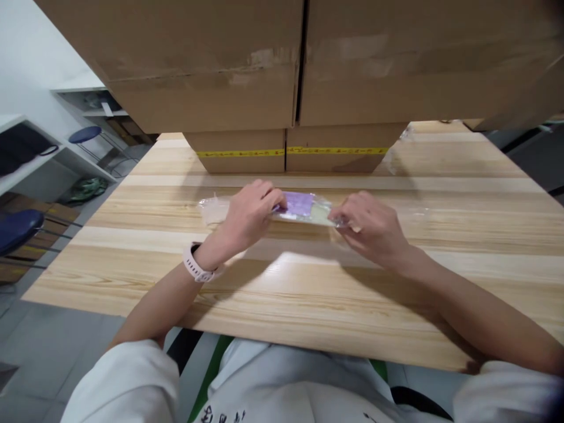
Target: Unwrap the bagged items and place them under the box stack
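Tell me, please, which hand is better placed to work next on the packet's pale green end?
Probably the right hand: it pinches the packet's pale green end, while the left hand holds the purple part.

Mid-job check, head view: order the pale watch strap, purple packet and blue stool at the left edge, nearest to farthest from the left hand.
1. Purple packet: touching the left hand, extending to its right.
2. Pale watch strap: around the same arm's wrist.
3. Blue stool: off the table's left side.
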Tool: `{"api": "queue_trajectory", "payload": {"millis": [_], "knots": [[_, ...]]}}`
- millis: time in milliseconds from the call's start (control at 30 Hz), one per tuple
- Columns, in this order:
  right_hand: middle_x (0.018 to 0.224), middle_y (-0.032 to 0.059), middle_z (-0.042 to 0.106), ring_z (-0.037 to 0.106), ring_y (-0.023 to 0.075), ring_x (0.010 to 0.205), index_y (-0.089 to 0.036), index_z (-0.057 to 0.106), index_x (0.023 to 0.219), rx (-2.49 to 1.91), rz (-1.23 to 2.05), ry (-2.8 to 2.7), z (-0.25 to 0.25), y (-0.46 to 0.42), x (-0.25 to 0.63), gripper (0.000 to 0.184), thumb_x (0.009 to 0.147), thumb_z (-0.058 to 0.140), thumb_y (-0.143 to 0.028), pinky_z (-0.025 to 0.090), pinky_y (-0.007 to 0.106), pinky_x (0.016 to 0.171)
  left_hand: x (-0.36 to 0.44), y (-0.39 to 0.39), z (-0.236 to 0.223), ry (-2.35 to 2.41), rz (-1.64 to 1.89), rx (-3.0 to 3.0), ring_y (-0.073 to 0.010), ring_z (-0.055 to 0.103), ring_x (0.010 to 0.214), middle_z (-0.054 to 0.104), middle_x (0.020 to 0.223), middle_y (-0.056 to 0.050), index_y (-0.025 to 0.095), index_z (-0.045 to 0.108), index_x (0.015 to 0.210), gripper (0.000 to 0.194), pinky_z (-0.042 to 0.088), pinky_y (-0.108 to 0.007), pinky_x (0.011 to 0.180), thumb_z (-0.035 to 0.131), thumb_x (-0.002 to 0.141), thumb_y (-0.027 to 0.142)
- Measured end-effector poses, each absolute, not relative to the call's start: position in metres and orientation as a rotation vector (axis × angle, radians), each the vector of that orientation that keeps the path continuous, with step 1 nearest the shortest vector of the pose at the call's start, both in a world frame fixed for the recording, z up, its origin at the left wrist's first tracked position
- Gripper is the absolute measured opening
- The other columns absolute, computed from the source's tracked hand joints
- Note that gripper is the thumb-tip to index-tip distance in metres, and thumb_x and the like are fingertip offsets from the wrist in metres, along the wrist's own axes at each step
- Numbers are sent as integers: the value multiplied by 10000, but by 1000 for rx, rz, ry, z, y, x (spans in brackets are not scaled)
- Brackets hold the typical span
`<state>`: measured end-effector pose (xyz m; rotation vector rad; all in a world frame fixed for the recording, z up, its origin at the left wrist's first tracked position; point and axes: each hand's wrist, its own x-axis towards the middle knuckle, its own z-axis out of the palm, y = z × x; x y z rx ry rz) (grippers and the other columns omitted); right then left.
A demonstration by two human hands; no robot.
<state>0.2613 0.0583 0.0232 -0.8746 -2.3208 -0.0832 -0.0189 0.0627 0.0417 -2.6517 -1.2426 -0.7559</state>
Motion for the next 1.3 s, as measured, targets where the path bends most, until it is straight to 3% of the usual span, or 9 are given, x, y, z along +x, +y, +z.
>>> {"api": "queue_trajectory", "payload": {"millis": [133,233,433,533,633,733,1000,1200,1300], "knots": [[930,75,699,599,206,822,-190,679,982,-916,211,-2802,22,40,262,151,969,540,-134,377,314,713,-27,37,24,-1228,-391,-2906,-209,579,855,670,940,-57,187,641,1002,175,379,-330,731,574,906,57],[1105,86,707,641,249,993,-217,680,1163,-925,622,-2922,26,36,268,204,1004,598,-315,429,332,806,-36,24,22,-1286,-190,-3175,-225,623,958,688,1062,-55,201,636,1100,183,428,-374,873,681,926,233],[1073,53,751,686,222,915,-259,748,1103,-830,945,-2903,39,48,276,337,1066,480,-460,439,319,761,-43,32,21,-1448,-659,-3124,-268,608,1135,676,1202,-115,194,647,1189,239,503,-420,968,581,1023,352],[1093,81,749,683,230,907,-234,746,1120,-1009,716,-2701,37,56,276,380,1070,443,-458,449,330,759,-47,42,10,-1493,-621,-3051,-311,587,1229,653,1337,-144,186,606,1312,375,473,-498,1059,604,1006,403],[1263,146,709,637,319,1093,-196,686,1288,-1175,329,-2564,26,66,278,442,1043,464,-489,460,426,891,-53,46,2,-1578,-516,-3040,-340,558,1310,597,1460,-158,191,527,1440,527,421,-551,1126,591,1001,475],[1286,156,704,592,369,1159,-179,629,1383,-1243,287,-2654,14,75,279,528,1013,488,-529,435,500,957,-56,46,-1,-1630,-494,-3049,-342,518,1384,532,1546,-159,207,444,1519,612,336,-586,1195,572,1006,517],[1129,113,756,676,284,992,-192,722,1208,-1419,771,-2426,4,89,275,493,982,464,-546,460,366,805,-30,46,-3,-1642,-564,-3080,-342,514,1385,565,1501,-158,225,390,1554,753,120,-641,1272,646,952,600],[793,53,714,583,188,678,-201,691,830,-1437,906,-2434,5,88,274,397,960,481,-512,343,308,631,-19,46,-4,-1590,-600,-3159,-334,548,1181,618,1253,-132,216,498,1485,837,402,-557,1101,844,796,543],[706,30,656,529,164,625,-195,642,769,-1412,1021,-2367,7,88,275,417,951,493,-540,325,294,603,-17,42,3,-1583,-500,-3224,-308,563,1082,619,1133,-100,204,611,1370,712,450,-504,1006,867,782,512]]}}
